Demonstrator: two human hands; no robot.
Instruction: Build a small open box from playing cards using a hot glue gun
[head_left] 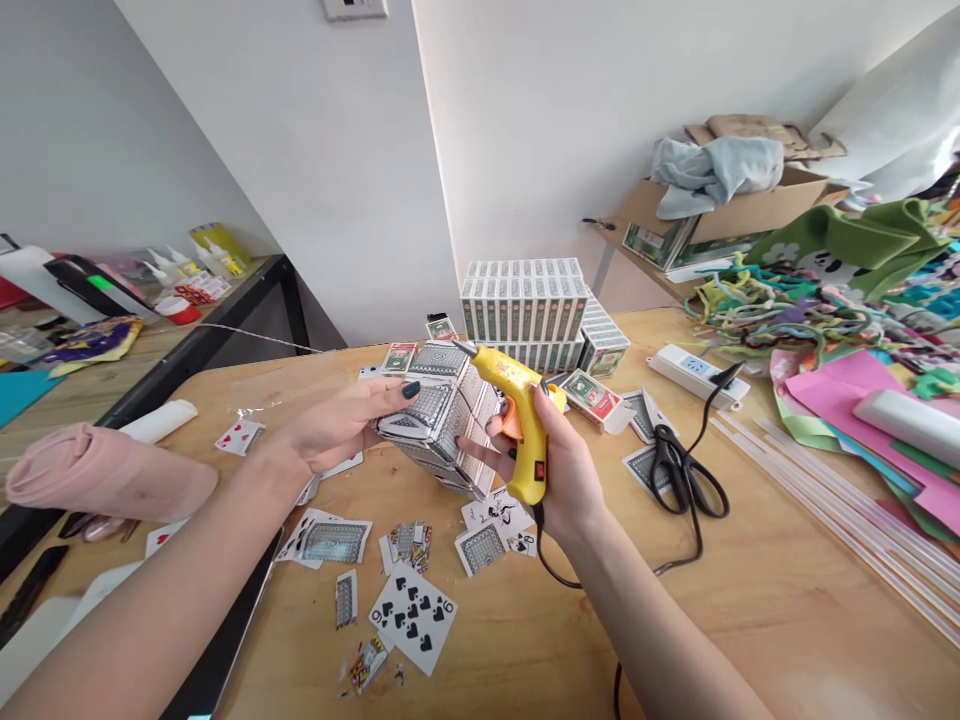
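A yellow hot glue gun [531, 430] is gripped in my right hand [570, 470], its nozzle pointing up and left. Just left of it, my left hand [337, 425] holds a boxy structure made of playing cards [435, 405], thumb on top and the other fingers partly hidden. Some fingertips of my right hand also touch the structure's right side. The nozzle sits near the top of the structure; whether it touches I cannot tell. Below lie loose cards, among them a nine of spades [414, 617] and cut card pieces [407, 547].
Stacked card boxes [523, 305] stand behind, with an opened card box [598, 400] nearer. Black scissors [679, 470] lie to the right by a power strip [694, 375] and clear glue sticks [832, 525]. A pink roll [112, 472] sits at left. The glue gun's cord [697, 535] trails across the table.
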